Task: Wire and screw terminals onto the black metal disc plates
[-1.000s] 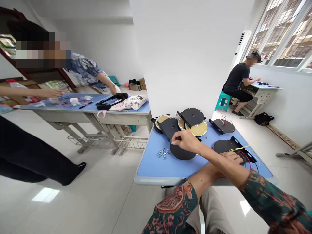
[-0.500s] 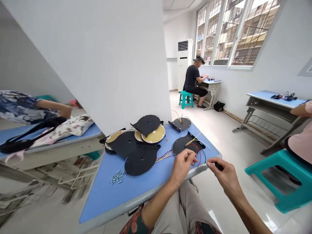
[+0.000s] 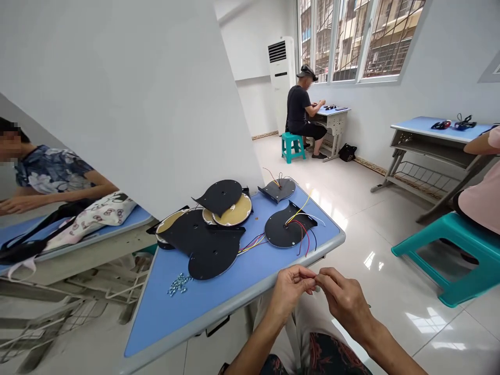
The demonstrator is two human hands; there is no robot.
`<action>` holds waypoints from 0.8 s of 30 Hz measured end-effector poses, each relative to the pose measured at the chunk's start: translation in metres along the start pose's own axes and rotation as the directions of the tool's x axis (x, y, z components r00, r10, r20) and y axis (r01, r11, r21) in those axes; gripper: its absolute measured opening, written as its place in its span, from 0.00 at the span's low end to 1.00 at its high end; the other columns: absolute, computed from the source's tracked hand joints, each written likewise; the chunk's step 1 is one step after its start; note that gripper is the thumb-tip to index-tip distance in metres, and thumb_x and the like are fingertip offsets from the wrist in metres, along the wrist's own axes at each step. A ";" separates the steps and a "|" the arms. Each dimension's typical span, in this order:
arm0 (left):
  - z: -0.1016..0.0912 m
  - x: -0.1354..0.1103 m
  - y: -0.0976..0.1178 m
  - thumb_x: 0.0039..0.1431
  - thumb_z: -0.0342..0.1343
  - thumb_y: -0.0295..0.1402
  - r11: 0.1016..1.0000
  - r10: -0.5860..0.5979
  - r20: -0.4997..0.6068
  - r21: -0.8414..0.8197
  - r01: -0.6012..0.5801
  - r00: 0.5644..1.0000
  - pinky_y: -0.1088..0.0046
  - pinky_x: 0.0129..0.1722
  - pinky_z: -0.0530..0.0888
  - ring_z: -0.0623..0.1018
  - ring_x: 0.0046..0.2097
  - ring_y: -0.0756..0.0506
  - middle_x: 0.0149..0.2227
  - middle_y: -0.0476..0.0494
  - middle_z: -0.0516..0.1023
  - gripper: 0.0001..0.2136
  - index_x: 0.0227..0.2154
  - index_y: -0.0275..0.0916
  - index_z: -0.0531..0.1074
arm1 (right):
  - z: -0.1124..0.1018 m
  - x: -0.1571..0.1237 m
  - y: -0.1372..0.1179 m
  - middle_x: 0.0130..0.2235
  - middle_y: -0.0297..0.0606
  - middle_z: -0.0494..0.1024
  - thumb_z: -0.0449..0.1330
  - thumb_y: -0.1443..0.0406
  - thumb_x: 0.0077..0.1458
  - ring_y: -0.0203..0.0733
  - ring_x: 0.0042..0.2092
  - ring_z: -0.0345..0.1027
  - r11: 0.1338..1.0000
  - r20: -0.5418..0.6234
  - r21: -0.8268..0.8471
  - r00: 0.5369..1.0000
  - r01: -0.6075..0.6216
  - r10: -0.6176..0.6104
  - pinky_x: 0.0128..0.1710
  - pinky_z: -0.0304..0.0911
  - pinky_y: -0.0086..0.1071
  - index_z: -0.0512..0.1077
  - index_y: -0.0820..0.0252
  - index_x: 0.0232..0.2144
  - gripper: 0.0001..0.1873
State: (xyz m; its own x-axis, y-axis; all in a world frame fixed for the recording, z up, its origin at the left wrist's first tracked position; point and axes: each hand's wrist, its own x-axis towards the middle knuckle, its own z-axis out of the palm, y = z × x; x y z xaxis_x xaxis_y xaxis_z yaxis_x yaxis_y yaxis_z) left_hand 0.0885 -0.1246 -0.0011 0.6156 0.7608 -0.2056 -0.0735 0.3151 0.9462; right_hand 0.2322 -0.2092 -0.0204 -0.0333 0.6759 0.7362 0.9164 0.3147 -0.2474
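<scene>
Thin wire (image 3: pixel 314 279), barely visible, pinched between left hand (image 3: pixel 291 292), right hand (image 3: pixel 344 303)

White walls (image 3: pixel 117 104), barred windows (image 3: pixel 351 41) along the right side, daylight glare on glossy tile (image 3: pixel 390 312). Tower air conditioner (image 3: pixel 281 67) in the far corner. Blue-topped desk (image 3: pixel 429 125) against the right wall, teal stool (image 3: pixel 453 255) just beside its near corner.

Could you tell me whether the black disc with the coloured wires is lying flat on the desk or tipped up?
Flat: the black disc rests fully on the blue desk, with no edge raised.
</scene>
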 end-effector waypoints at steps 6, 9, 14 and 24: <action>-0.003 -0.005 -0.003 0.42 0.70 0.32 0.999 0.012 -0.025 -0.049 -0.013 1.000 0.75 0.30 0.72 0.75 0.27 0.50 0.24 0.47 0.78 0.09 0.27 0.34 0.79 | -0.007 0.003 -0.005 0.37 0.40 0.79 0.51 0.76 0.66 0.34 0.29 0.71 0.986 0.096 0.168 0.995 -0.023 0.007 0.26 0.62 0.27 0.74 0.59 0.40 0.14; -0.006 -0.009 -0.003 0.44 0.69 0.31 0.996 0.076 -0.064 -0.036 -0.078 0.995 0.75 0.29 0.73 0.76 0.27 0.50 0.25 0.47 0.79 0.09 0.29 0.35 0.78 | -0.017 0.015 -0.007 0.38 0.41 0.80 0.56 0.70 0.66 0.38 0.35 0.75 0.896 0.170 0.409 0.979 -0.172 0.110 0.33 0.69 0.29 0.77 0.57 0.44 0.10; -0.009 -0.020 -0.004 0.55 0.64 0.28 0.834 0.494 -0.131 0.349 -0.426 0.860 0.72 0.38 0.78 0.81 0.35 0.48 0.32 0.47 0.83 0.06 0.36 0.39 0.80 | -0.040 0.049 -0.014 0.17 0.24 0.54 0.58 0.56 0.66 0.29 0.17 0.45 0.285 0.080 0.892 0.744 -0.350 0.663 0.15 0.45 0.24 0.74 0.57 0.30 0.15; -0.010 -0.030 -0.016 0.64 0.59 0.24 0.371 0.831 0.091 0.644 -0.668 0.549 0.72 0.44 0.80 0.83 0.37 0.49 0.35 0.50 0.84 0.15 0.52 0.44 0.72 | -0.036 0.082 -0.041 0.18 0.23 0.44 0.55 0.55 0.64 0.30 0.17 0.34 -0.021 0.052 0.998 0.636 -0.055 0.770 0.15 0.43 0.24 0.65 0.55 0.22 0.20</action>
State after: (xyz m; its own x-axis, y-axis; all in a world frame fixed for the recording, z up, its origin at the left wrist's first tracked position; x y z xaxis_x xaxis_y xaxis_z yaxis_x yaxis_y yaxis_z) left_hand 0.0635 -0.1466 -0.0126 0.3483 0.6281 0.6958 0.0670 -0.7571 0.6499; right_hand 0.2060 -0.1909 0.0731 0.6635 0.7067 0.2455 -0.4157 0.6211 -0.6644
